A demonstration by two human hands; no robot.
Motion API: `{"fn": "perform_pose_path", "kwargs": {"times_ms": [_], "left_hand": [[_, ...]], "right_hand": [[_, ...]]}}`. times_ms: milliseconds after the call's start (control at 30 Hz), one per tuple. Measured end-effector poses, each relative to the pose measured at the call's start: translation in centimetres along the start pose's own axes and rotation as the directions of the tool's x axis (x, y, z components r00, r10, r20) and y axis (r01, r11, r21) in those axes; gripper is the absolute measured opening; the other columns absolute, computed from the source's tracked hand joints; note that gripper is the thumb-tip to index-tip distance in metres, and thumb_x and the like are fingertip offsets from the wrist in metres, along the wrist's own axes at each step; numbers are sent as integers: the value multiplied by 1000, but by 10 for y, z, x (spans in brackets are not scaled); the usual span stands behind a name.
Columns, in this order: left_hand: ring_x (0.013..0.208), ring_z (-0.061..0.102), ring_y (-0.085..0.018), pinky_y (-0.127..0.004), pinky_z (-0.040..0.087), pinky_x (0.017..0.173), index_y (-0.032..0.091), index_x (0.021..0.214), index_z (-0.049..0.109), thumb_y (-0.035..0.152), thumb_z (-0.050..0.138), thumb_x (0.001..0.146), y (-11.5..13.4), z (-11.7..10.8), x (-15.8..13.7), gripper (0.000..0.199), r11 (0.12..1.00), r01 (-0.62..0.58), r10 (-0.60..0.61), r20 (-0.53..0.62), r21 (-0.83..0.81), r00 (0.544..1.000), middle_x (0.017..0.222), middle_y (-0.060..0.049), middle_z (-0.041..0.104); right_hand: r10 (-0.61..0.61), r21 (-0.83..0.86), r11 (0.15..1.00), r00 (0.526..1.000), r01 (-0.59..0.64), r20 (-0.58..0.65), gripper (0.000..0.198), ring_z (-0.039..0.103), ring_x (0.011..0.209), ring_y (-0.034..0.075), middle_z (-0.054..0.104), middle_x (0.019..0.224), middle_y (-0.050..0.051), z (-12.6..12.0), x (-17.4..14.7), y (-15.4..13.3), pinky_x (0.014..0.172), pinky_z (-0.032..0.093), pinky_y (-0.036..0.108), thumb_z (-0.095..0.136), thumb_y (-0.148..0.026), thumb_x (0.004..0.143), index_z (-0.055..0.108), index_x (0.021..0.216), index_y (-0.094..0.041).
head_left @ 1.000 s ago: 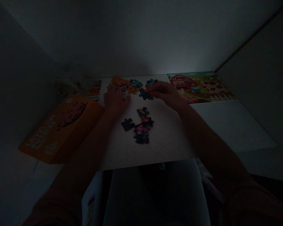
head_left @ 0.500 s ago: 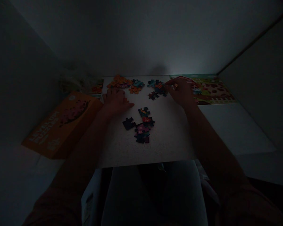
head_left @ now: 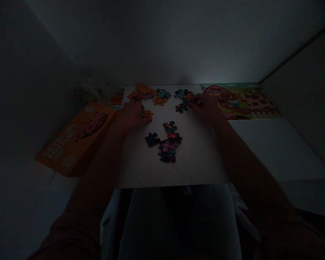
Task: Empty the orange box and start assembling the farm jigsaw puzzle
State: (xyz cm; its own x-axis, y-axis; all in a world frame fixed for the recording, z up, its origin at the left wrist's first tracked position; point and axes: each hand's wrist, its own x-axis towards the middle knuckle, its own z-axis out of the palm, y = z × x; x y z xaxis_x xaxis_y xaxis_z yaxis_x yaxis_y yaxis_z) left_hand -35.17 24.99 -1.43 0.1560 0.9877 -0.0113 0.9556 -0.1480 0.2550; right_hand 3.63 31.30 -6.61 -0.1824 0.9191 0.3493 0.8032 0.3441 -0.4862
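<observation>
The light is dim. My left hand (head_left: 132,115) rests palm down at the left of the white board (head_left: 195,162), thumb apart from the fingers. An orange puzzle piece (head_left: 148,114) lies between that thumb and fingers. My right hand (head_left: 203,104) pinches at a dark puzzle piece at the right edge of a teal and dark pile (head_left: 182,94); its fingertips partly hide the piece. Nearer to me, a small cluster of joined or overlapping pieces (head_left: 168,146) lies with a dark piece (head_left: 152,139) on its left and a patterned piece (head_left: 169,126) above.
An orange puzzle box (head_left: 78,137) stands left, beside my left forearm. Behind my left hand is a pile of orange and teal pieces (head_left: 144,92). A farm picture (head_left: 243,101) lies at the back right; clear plastic (head_left: 94,86) is at the back left. A wall rises behind.
My right hand has come down and slightly nearer at the right pile. My left fingers have curled a little, showing more of the orange piece. The whole view has shifted slightly.
</observation>
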Motion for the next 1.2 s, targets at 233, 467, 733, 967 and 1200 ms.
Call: {"fn": "perform_pose_path", "kwargs": {"times_ms": [233,467,733,967,1200], "left_hand": [[121,81,-41,-52,69,113,29,111,84,71,92,93,-22,0,15,47,981,-88,103,78,-170,992,121,-16,85],[134,83,-45,-51,69,114,27,136,85,49,105,84,-14,-9,7,60,988,117,-105,120,-98,987,152,-19,84],[103,86,-40,-49,70,92,32,107,80,48,112,79,-5,-12,4,45,973,70,-26,198,-220,980,106,-8,88],[112,83,-36,-40,64,94,27,114,77,44,104,91,19,-36,-7,40,958,120,-20,358,-259,933,102,-5,85],[111,80,-35,-40,57,86,27,116,70,43,103,88,18,-35,-6,47,968,113,-45,286,-223,957,111,-6,82]], "right_hand": [[-4,35,999,999,3,35,29,87,116,44,93,125,15,2,1,0,110,73,67,84,-53,108,93,121,-30],[-16,44,999,999,14,47,27,87,111,43,93,117,15,2,0,-3,107,74,68,83,-53,105,93,115,-30],[-2,45,999,996,-2,87,25,86,109,43,93,117,14,-2,0,-6,106,72,66,85,-49,105,93,117,-29],[32,40,998,991,-38,130,23,87,109,42,92,121,15,-9,-1,-16,104,71,62,87,-46,105,92,119,-29],[30,58,998,991,-37,129,17,87,110,43,92,120,15,-10,0,-20,106,69,61,87,-40,103,92,115,-29]]}}
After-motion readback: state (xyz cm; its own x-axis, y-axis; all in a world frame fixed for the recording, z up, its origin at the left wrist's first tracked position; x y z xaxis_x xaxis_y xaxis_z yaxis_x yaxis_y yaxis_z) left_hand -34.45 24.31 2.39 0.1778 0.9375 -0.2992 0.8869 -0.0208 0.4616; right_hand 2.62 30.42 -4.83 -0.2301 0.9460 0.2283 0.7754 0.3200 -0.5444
